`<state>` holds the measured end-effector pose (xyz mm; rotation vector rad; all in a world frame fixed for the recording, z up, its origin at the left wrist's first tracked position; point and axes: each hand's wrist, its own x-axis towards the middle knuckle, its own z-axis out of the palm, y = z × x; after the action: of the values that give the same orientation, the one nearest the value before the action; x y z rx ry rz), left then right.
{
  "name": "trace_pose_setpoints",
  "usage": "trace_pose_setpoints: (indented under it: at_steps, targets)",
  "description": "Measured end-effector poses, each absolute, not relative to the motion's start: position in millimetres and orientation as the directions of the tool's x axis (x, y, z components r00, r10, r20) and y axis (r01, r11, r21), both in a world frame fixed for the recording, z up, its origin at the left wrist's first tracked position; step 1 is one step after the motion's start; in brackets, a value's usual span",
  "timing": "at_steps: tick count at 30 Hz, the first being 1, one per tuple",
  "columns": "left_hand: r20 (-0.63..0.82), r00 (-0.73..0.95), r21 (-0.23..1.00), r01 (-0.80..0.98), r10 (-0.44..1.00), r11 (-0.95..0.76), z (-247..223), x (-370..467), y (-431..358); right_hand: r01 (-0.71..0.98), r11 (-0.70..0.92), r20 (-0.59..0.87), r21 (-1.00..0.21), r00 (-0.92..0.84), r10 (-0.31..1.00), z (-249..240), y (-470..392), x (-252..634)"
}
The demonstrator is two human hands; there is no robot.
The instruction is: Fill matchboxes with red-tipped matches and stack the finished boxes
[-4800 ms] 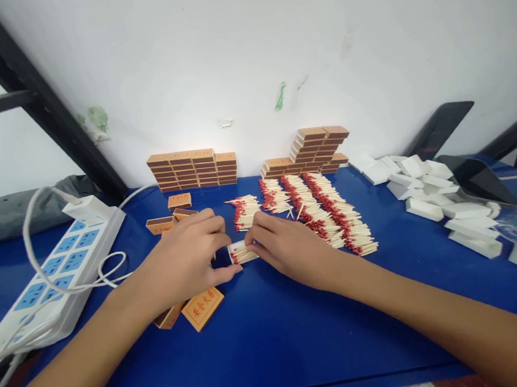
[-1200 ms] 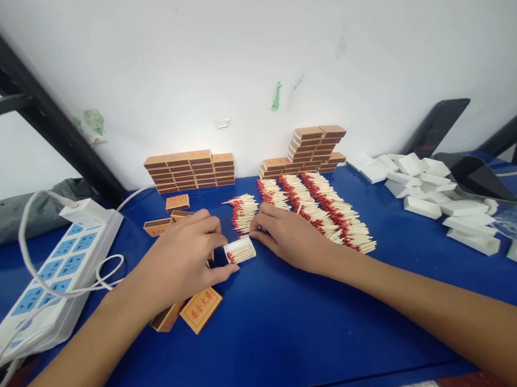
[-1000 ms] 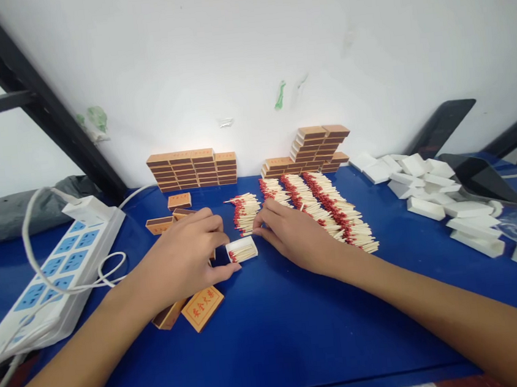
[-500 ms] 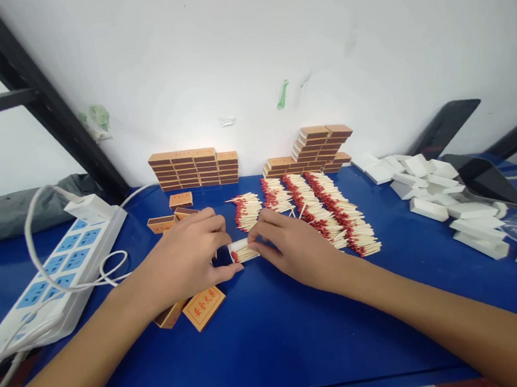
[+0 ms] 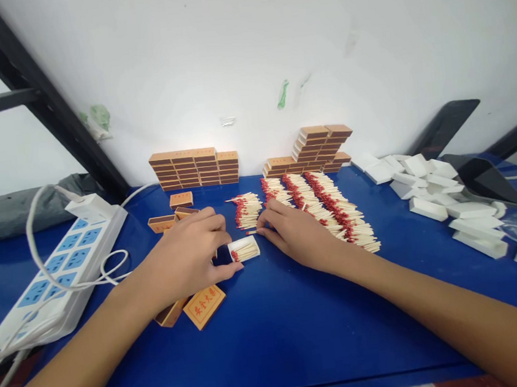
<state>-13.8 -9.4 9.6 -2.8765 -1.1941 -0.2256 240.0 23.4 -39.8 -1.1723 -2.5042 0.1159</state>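
A white matchbox tray (image 5: pixel 245 250) with red-headed matches inside lies on the blue table. My left hand (image 5: pixel 186 253) is at its left end, thumb and fingers curved round that end and gripping it. Just right of the tray, my right hand (image 5: pixel 290 233) pinches a single match, its red head pointing left. Behind my right hand lie rows of loose matches (image 5: pixel 334 210), and a smaller pile of matches (image 5: pixel 248 211) is behind the tray. Orange matchbox sleeves (image 5: pixel 204 307) lie beside and partly under my left hand.
Stacked matchboxes (image 5: pixel 194 168) stand against the wall, with a stepped stack (image 5: pixel 321 149) further right. White trays (image 5: pixel 428 182) are heaped at the right near a black dustpan (image 5: pixel 483 179). A power strip (image 5: pixel 63 269) with white cables is at the left.
My right hand has moved back and slightly right, away from the tray, and now has a match at its fingertips. More of the tray shows. My left hand has stayed in place.
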Motion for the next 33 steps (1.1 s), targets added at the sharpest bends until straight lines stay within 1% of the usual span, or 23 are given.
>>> trace_pose_setpoints:
  at_steps: [3,6,11,12,14,17,19,21,26,33]
  targets:
    - [0.152,0.698,0.037,0.703,0.700,-0.710,8.7,-14.3,-9.6,0.728,0.648,0.283,-0.222,-0.588,0.757,-31.0,18.7,240.5]
    - [0.154,0.697,0.037,0.704,0.700,-0.709,7.8,-14.4,-9.7,0.713,0.660,0.328,-0.237,-0.580,0.745,-22.3,8.2,236.5]
    - [0.189,0.698,0.070,0.692,0.690,-0.719,6.3,-14.0,-8.9,0.655,0.734,0.312,-0.177,-0.671,0.673,-24.8,-7.4,223.4]
    - [0.192,0.699,0.072,0.690,0.689,-0.720,6.0,-14.0,-8.7,0.638,0.747,0.312,-0.187,-0.682,0.661,-27.1,-7.5,222.6]
    - [0.191,0.702,0.068,0.688,0.687,-0.722,5.5,-14.2,-8.2,0.601,0.761,0.349,-0.243,-0.678,0.647,-31.4,-4.0,224.1]
    - [0.191,0.711,0.050,0.681,0.676,-0.730,4.7,-14.8,-7.9,0.567,0.755,0.449,-0.330,-0.609,0.654,-35.7,7.3,231.2]
    - [0.193,0.710,0.045,0.683,0.677,-0.729,4.3,-15.2,-8.0,0.577,0.742,0.483,-0.341,-0.570,0.665,-37.9,15.1,235.9]
    - [0.190,0.705,0.045,0.689,0.683,-0.723,4.0,-15.5,-8.1,0.604,0.727,0.467,-0.325,-0.566,0.679,-40.6,20.9,238.9]
    - [0.192,0.715,0.033,0.680,0.672,-0.733,4.5,-16.3,-7.7,0.655,0.696,0.368,-0.296,-0.594,0.715,-45.0,25.0,239.2]
    - [0.179,0.708,0.021,0.691,0.683,-0.722,7.0,-16.1,-8.3,0.677,0.672,0.339,-0.301,-0.582,0.739,-42.4,23.8,235.7]
